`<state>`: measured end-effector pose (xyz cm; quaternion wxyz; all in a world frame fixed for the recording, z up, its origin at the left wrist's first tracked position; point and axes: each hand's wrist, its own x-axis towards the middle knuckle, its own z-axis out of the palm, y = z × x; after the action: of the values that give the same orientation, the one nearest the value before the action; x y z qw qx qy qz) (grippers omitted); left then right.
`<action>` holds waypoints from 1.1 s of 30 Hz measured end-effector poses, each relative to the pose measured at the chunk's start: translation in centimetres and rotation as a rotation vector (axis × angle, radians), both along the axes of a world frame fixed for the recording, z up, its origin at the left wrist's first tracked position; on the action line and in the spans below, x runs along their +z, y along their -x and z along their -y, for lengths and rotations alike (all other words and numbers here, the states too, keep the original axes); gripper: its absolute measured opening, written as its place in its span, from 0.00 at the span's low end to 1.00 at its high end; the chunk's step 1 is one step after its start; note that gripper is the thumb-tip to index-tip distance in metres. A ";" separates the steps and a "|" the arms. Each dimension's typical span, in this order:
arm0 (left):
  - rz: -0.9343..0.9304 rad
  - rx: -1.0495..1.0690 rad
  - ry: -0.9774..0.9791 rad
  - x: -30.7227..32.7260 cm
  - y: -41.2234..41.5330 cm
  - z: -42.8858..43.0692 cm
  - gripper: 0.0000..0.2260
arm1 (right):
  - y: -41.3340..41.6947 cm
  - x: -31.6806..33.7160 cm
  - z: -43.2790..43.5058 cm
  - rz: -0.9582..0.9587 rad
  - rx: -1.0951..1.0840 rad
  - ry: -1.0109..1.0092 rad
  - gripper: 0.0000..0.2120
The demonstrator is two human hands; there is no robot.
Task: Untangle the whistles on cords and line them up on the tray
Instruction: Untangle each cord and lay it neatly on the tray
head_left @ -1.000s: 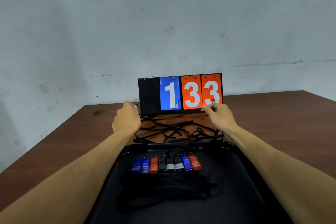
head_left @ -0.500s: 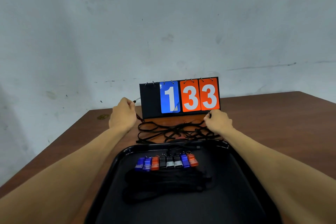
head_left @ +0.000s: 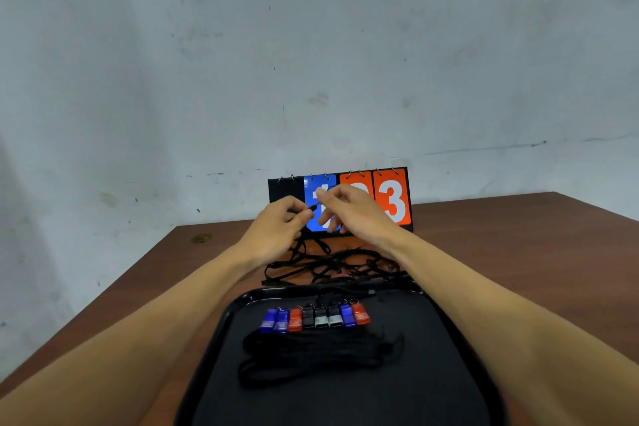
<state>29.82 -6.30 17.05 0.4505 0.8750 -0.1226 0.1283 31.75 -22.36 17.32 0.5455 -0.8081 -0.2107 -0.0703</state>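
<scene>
Both hands meet above the cord tangle point(head_left: 332, 264) on the table beyond the tray point(head_left: 221, 325) (eight whistles point(head_left: 315, 318) already lined), left hand point(head_left: 280, 228) pinching a cord end, right hand point(head_left: 349, 209) pinching beside it, cord trailing down-left.

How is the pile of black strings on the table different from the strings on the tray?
The strings on the table lie in loose, crossing loops; the strings on the tray sit in a tight, flat bundle. The table strings rise to the left hand and right hand; the tray bundle lies untouched beside a neat row of whistles. Both are thin and black.
</scene>
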 end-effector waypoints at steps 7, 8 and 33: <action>0.056 -0.031 -0.037 1.0 3.6 -0.3 0.08 | 3.0 0.7 -0.6 0.069 -0.020 -0.002 0.09; 0.058 -0.039 -0.035 1.1 4.2 -0.3 0.08 | 3.6 0.9 -0.6 0.076 -0.007 -0.001 0.08; 0.027 0.035 0.145 0.5 10.2 -0.5 0.09 | 10.9 -0.1 -1.2 -0.217 0.046 -0.097 0.05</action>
<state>19.57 -5.82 17.53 0.5088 0.8402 -0.1038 0.1562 20.87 -21.18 17.20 0.6051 -0.7786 -0.1650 0.0200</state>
